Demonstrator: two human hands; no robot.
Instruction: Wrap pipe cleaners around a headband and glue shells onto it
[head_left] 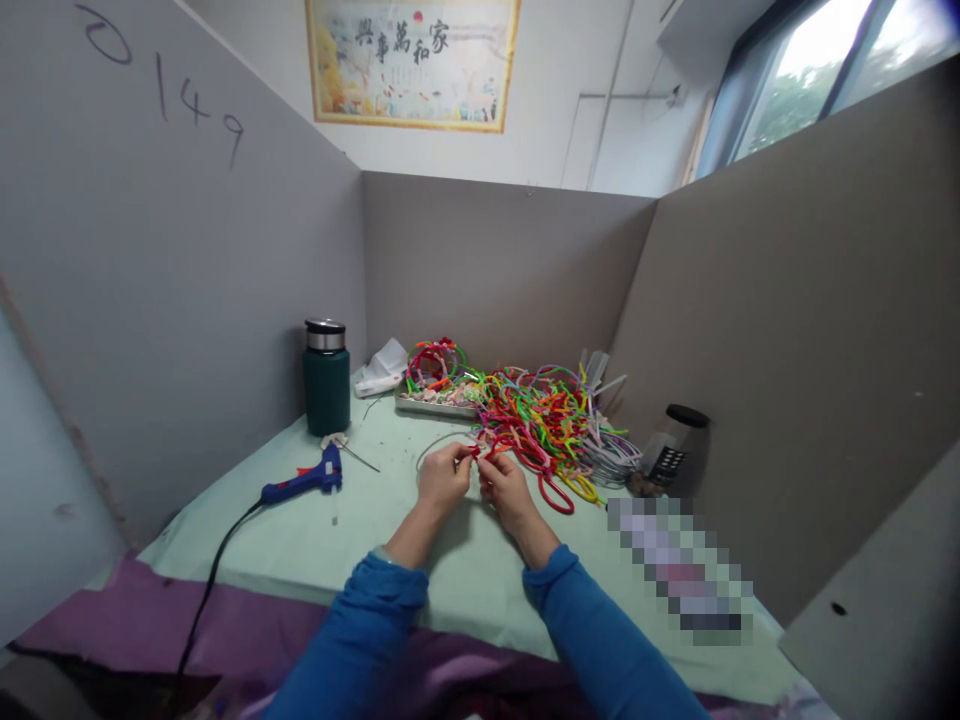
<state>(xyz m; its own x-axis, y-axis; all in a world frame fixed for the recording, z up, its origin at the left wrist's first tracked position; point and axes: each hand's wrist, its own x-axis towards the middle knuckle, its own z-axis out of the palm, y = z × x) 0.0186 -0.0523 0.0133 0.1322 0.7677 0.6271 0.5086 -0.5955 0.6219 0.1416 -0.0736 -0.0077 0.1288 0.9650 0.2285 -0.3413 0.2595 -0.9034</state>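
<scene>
Over the middle of the table, my left hand [444,482] and my right hand [511,495] face each other with fingertips nearly meeting. Both pinch a small red piece [475,452], which looks like cord; its exact form is too small to make out. A thin grey wire or cord [429,443] curves out beside my left hand. Just beyond my fingers lies a tangled heap of bright cords [536,410] in red, green, orange and yellow, and a red loop [556,497] sticks out of it near my right hand.
On the left are a blue glue gun [304,484] with its black cable [214,580] and a dark green bottle [327,385]. A metal tray [435,408] holds small pieces and loops. To the right stand a dark-lidded jar [675,445] and a blurred-out object [679,570]. Grey partitions [510,265] enclose the table.
</scene>
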